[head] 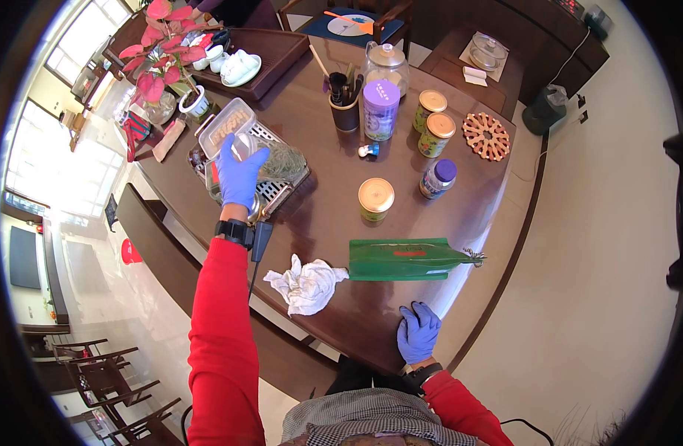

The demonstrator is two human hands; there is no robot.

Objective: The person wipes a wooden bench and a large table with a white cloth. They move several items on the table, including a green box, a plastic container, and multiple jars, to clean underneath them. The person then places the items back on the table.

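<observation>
My left hand [242, 175], in a blue-violet glove, reaches over a slotted metal tray [274, 191] at the table's left side. Its thumb and index finger are spread around a clear plastic container [245, 146]; whether they grip it, I cannot tell. Beside the thumb lies a clear container of dried greenish strands [284, 162]. Just beyond the fingertips sits a rectangular clear box [227, 127] with pale pieces inside. Also gloved, my right hand [419, 334] rests on the near table edge, fingers loosely bent and holding nothing. The nearest thing to it is a green bag [402, 260], lying flat.
A crumpled white cloth [307, 284] lies left of the bag. Gold-lidded tins [376, 199], a purple-capped jar [438, 179], a purple canister [381, 111], a glass jar [387, 64] and a brush cup [344, 114] stand on the table [319, 223]. A potted plant [195, 104] rises far left.
</observation>
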